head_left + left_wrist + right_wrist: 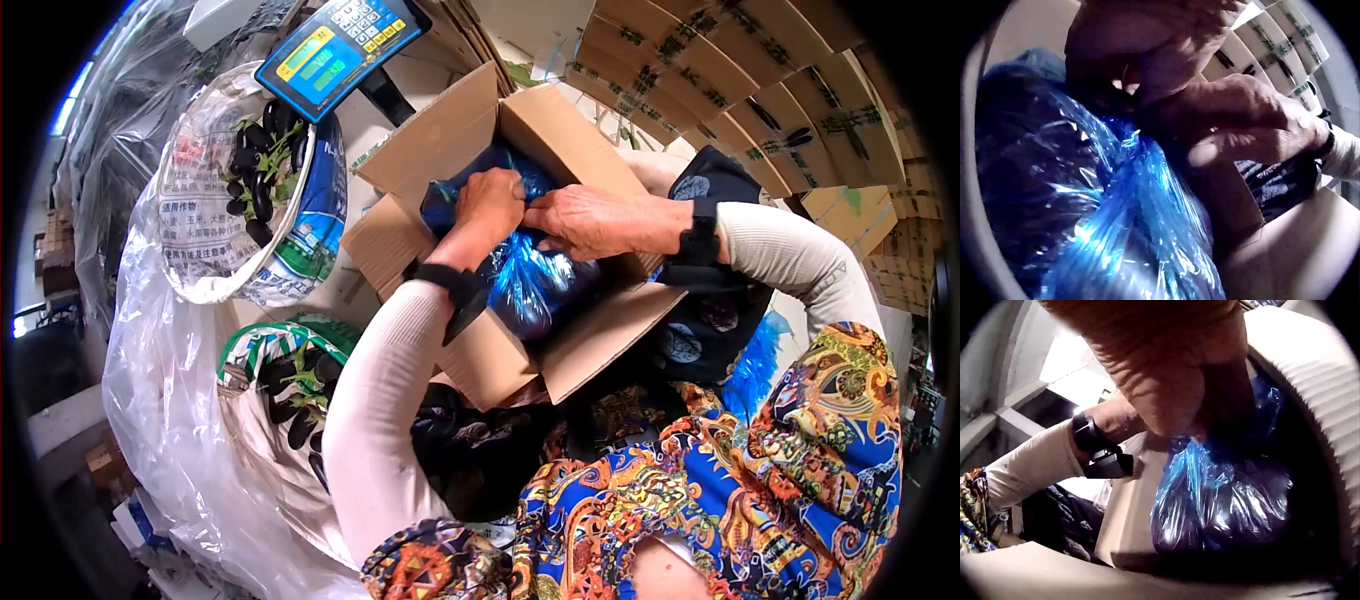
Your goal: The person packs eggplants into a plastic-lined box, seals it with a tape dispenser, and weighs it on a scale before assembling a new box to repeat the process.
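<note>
A blue plastic bag (532,285) full of dark things sits inside an open cardboard box (574,125). My left hand (490,207) grips the gathered neck of the bag with curled fingers. Right beside it, my right hand (590,222) pinches the gathered plastic from the other side. In the left wrist view, the twisted blue plastic (1132,147) bunches up just beneath both hands. The right wrist view has the bag's shiny, bulging side (1235,506) below the right hand (1166,381); its fingertips are hidden there.
A digital scale display (340,55) stands behind the box. At the left are a white woven sack (190,240) of eggplants (262,190) and a green-rimmed sack (240,350) holding more. Stacked cardboard (720,70) stands at the back right; clear plastic sheeting (150,360) hangs at the left.
</note>
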The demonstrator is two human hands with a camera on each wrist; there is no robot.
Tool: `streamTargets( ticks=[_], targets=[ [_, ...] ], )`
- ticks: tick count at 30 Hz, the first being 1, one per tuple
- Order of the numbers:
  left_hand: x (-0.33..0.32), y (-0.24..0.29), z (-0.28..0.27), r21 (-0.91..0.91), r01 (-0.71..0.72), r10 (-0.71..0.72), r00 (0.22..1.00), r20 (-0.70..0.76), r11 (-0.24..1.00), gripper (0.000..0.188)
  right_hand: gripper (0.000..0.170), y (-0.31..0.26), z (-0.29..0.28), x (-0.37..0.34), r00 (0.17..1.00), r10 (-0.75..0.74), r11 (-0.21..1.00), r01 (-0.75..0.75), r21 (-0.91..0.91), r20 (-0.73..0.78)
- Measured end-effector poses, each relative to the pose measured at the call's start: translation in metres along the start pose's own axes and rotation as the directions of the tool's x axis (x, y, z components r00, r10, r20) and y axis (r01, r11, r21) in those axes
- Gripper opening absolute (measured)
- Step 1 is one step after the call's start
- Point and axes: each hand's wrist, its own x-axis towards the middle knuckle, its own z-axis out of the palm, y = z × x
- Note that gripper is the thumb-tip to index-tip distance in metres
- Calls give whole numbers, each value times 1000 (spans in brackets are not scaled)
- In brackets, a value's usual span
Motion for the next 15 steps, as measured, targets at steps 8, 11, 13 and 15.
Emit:
streamTargets(
  ticks=[8, 11, 13, 15],
  targets=[
    [-24, 6, -113, 587, -184, 538, 670, -512, 788, 55, 42, -15, -7, -5, 996, 23, 950, 4, -313, 82],
    [-17, -20, -121, 410, -123, 253, 927, -278, 904, 49, 28, -3, 4, 2, 995, 11, 954, 19, -300, 97],
    [-15, -19, -122, 311, -146, 203, 966, -160, 939, 46, 16, 2, 8, 4, 999, 12, 985, -18, -170, -38],
    [-29, -14, -111, 160, -225, 252, 953, -168, 961, 43, 14, 7, 15, 3, 996, 77, 995, -80, -67, -42]
  ],
)
